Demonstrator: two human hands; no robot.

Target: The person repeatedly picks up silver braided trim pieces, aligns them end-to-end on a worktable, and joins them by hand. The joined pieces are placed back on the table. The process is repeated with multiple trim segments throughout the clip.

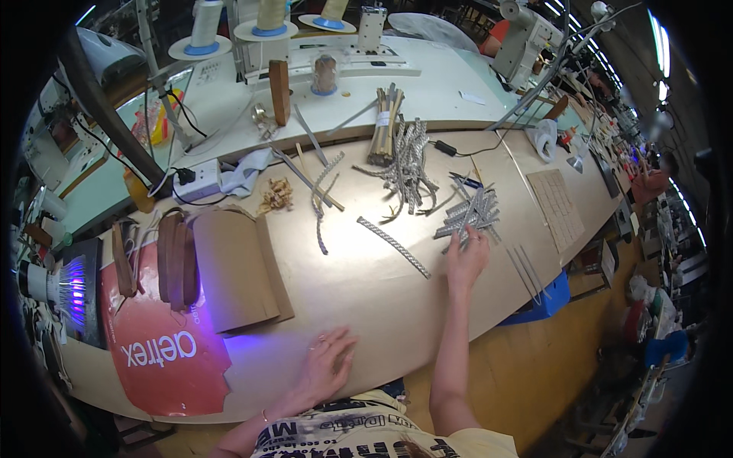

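My right hand (467,259) reaches to the near edge of a pile of short silver-grey strips (479,208). Its thumb and fingers are closed on a strip there, though the fingertips partly hide it. My left hand (330,362) lies on the table's near side, fingers stretched out, holding nothing. Between the hands and the far side, a single braided silver strip (393,246) lies slantwise. Beyond it is a tangled heap of braided silver strips (412,164), next to a tied bundle of tan and grey strips (384,126).
Brown cardboard (237,267), brown straps (177,259) and a red sheet (164,343) cover the table's left. A power strip (197,181) and tan scraps (276,195) lie farther back. A dark pen-like tool (466,181) is behind the pile; thin rods (527,271) lie right.
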